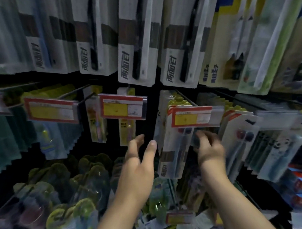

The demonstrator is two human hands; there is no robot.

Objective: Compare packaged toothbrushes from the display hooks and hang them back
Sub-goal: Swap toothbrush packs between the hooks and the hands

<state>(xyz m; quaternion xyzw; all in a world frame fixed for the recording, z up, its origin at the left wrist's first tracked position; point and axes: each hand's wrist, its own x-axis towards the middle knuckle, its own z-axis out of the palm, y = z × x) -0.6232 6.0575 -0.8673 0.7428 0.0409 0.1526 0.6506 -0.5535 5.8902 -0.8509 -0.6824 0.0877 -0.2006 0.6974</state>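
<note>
i see both hands raised at toothbrush pack (173, 148) hanging on middle-row hook (186, 99), behind red-yellow price tag (196, 116). left hand (137, 161) open, fingers spread, index tip at pack's left edge, holds nothing. right hand (209, 148) blurred, fingers curled at pack's right edge; can't tell if gripping. more packs hang above and either side.

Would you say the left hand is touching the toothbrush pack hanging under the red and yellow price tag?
Cannot tell. In the head view the left hand reaches the toothbrush pack edge with its thumb, but blur hides any contact or gap.
</note>
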